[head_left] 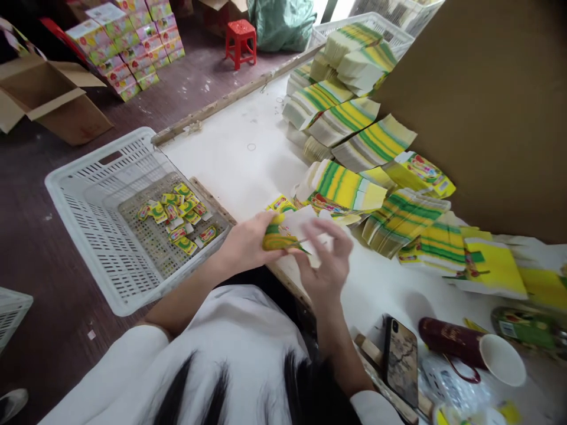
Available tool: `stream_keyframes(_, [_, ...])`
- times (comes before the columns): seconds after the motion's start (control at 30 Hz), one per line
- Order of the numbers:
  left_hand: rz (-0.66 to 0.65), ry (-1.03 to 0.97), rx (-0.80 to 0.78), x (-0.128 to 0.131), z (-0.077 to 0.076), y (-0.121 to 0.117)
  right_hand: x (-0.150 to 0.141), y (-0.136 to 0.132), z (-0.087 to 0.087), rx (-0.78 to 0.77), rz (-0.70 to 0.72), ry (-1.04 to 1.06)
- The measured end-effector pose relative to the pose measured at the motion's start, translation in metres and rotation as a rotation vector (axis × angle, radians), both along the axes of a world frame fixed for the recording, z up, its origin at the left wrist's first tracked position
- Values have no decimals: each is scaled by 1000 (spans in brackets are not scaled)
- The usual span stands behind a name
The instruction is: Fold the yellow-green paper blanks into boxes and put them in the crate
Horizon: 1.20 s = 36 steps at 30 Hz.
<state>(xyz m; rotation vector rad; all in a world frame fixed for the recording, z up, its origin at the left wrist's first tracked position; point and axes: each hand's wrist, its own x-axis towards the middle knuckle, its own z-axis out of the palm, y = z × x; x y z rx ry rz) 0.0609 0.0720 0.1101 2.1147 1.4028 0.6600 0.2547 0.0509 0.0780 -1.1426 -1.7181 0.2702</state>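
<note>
My left hand (248,241) is closed around a small yellow-and-green paper carton (280,231), held above the table's near edge. The carton's white inner side and flap (302,222) face my right hand (326,260). The right fingers are apart and curved, slightly blurred, with the thumb close to the carton's lower edge; whether they pinch the flap is hard to see. Just beyond my hands, a fanned row of flat yellow-and-green cartons (343,188) lies on the white table (221,159). Small folded cartons (177,209) rest in the white plastic crate (126,289) at my left.
More stacks of flat cartons (345,121) run along a brown cardboard panel (482,118). A phone (401,360), a dark red mug (452,337) and clear plastic wrapping (456,378) lie at the near right. An open cardboard box (53,97) and a red stool (241,42) stand on the floor.
</note>
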Motion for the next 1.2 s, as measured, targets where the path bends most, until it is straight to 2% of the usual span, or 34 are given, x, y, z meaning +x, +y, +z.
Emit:
stream_keyframes(0.07, [3,-12,-10,5,-9,-1,-1,2,-1,-85,-77,190])
stream_keyframes(0.1, [-14,-35,1,8,-13,-2,-1,3,-2,-171,-53,270])
stream_keyframes(0.2, [-94,-118,-18,14,-23,-3,-2,5,-4,-504,223,414])
stream_keyframes(0.3, [-111,-201,-17,16,-30,-2,-2,6,-8,-689,414,554])
stream_keyframes(0.43, [-128,-219,72,15,-36,1,-5,10,-15,-747,468,710])
stream_keyframes(0.6, [-157,-169,190,15,-37,3,-9,15,-17,-857,542,730])
stream_keyframes(0.8, [-230,-131,229,19,-34,1,-13,17,-18,-992,644,797])
stream_keyframes(0.9, [-237,-79,204,19,-32,1,-18,15,-18,-1046,605,890])
stream_keyframes(1.07, [-207,-104,76,17,-28,2,-23,8,-16,-995,602,939])
stream_keyframes(1.2, [-218,-127,65,20,-26,1,-26,6,-19,-905,536,859])
